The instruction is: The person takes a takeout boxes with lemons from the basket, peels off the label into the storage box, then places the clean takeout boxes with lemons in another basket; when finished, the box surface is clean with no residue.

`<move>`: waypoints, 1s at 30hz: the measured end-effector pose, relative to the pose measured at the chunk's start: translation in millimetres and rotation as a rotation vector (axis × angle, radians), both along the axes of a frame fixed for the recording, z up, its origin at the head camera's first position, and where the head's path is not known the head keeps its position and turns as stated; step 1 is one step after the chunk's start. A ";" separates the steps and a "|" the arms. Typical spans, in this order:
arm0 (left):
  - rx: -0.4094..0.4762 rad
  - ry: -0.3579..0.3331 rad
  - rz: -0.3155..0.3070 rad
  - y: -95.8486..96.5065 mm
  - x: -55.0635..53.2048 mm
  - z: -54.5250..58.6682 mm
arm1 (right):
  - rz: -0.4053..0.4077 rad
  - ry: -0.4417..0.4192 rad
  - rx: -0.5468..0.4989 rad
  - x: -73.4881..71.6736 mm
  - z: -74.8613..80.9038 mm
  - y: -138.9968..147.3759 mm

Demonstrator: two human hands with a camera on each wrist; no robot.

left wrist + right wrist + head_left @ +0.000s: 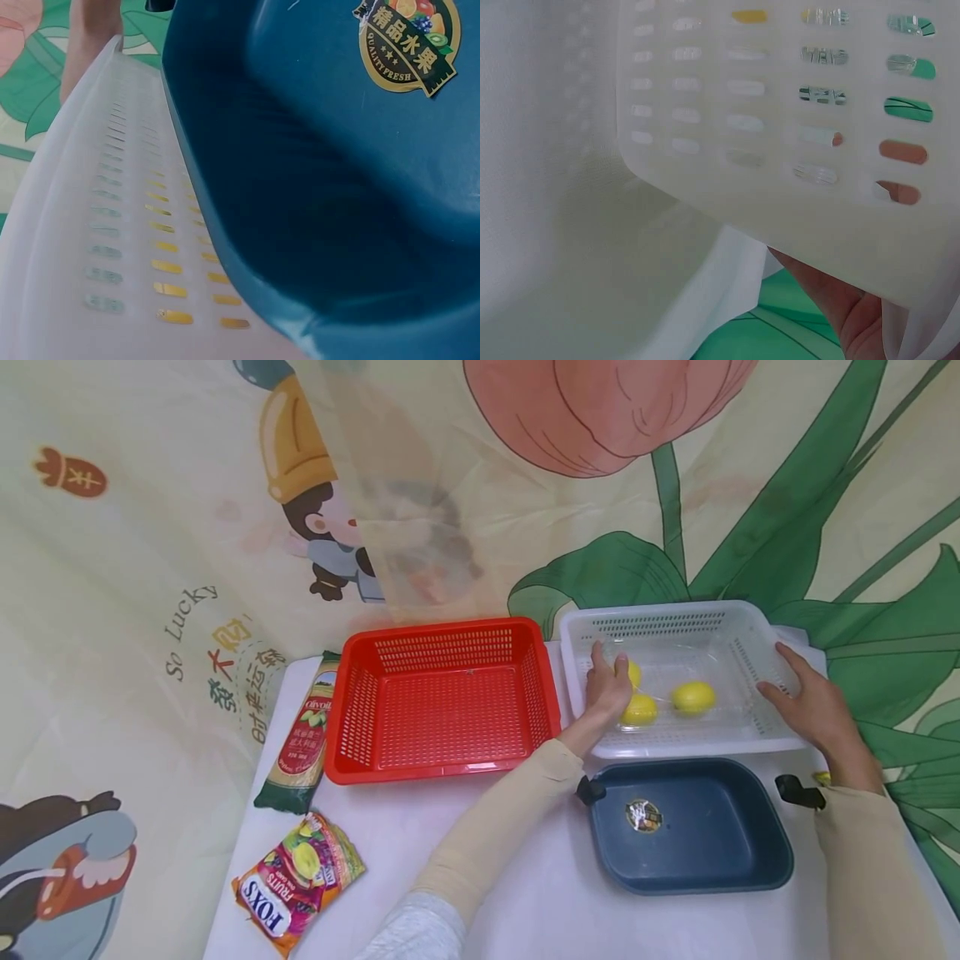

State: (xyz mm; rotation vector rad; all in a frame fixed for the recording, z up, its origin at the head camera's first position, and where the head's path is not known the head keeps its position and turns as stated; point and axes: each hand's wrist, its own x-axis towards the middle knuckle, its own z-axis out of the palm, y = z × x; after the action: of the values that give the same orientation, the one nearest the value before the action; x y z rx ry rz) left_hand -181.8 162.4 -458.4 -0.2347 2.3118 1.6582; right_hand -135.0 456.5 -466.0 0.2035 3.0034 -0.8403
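Observation:
A white slotted basket (667, 747) stands at the back right. Inside it lies a clear plastic container (731, 664) with three yellow lemons (693, 697) showing. My left hand (606, 692) reaches over the basket's front left and pinches the container's left end, thumb inside beside the lemons. My right hand (817, 710) grips the basket's right end, thumb over the rim and fingers outside. In the right wrist view, part of that hand (847, 307) shows below the basket's slotted wall (780, 142). The left wrist view shows the basket's front wall (67, 247), with the left hand out of sight.
A blue basin (697, 827) with a fruit sticker sits in front of the white basket. To the left stands a red basket (442, 768). Beside it lie an Olivoila packet (300, 739) and a Fox's candy bag (300, 881). A patterned cloth hangs behind the table.

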 end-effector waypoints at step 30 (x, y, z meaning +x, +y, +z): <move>-0.117 0.473 -0.180 -22.0 19.4 42.1 | -0.011 -0.032 0.000 1.6 4.1 -4.1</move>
State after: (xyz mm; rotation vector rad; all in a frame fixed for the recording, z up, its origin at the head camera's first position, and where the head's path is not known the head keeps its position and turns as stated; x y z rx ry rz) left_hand -162.4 140.4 -416.4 0.3740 2.6705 1.6235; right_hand -133.4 452.5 -461.9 0.2319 2.9752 -0.8300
